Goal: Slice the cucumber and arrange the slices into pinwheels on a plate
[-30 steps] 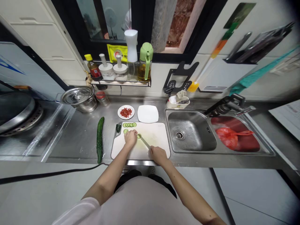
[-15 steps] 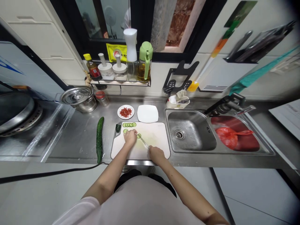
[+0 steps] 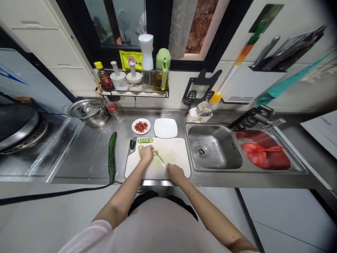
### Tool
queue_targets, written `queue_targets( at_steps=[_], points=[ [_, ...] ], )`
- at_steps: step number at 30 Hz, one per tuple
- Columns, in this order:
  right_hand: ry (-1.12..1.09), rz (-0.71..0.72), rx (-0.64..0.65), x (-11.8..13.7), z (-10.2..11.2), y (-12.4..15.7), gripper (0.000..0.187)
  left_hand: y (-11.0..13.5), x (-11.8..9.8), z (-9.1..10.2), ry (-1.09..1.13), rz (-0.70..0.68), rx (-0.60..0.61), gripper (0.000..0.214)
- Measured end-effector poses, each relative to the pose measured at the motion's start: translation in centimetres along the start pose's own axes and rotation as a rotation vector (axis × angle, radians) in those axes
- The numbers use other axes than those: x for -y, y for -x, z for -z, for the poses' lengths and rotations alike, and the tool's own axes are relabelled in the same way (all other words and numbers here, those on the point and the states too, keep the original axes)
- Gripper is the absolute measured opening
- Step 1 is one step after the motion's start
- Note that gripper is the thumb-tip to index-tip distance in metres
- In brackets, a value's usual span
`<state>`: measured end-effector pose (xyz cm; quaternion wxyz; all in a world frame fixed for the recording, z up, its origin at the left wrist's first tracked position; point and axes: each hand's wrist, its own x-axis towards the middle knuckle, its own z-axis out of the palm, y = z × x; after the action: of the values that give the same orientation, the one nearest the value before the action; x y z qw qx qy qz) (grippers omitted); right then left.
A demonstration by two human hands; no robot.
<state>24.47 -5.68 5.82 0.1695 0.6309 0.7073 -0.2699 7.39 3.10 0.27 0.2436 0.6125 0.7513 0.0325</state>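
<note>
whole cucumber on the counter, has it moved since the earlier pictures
No: the whole cucumber shows no shift on the fixed counter, left of the cutting board.

A dark-framed window [image 3: 158, 21] interrupts the pale wall [image 3: 177, 84].

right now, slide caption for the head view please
Right hand holding a knife over a white cutting board, left hand beside cucumber slices, whole cucumber on the steel counter.

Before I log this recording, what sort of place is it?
A kitchen, probably a home one: a metal counter with a double sink, a wok at the far left, and a rack of seasoning jars and bottles below the window.
</note>
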Motion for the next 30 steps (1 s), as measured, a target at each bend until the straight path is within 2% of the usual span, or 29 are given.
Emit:
queue_targets(
  at_steps=[11,30],
  points=[
    [-0.003,0.024,-0.033,-0.18,-0.53,-0.03,0.029,0.03,0.06,-0.12,0.008,-0.001,-0.004,0.019],
    [0.016,0.009,-0.012,-0.36,-0.56,0.11,0.031,-0.17,0.02,-0.24,0.025,0.016,-0.002,0.019]
  ],
)
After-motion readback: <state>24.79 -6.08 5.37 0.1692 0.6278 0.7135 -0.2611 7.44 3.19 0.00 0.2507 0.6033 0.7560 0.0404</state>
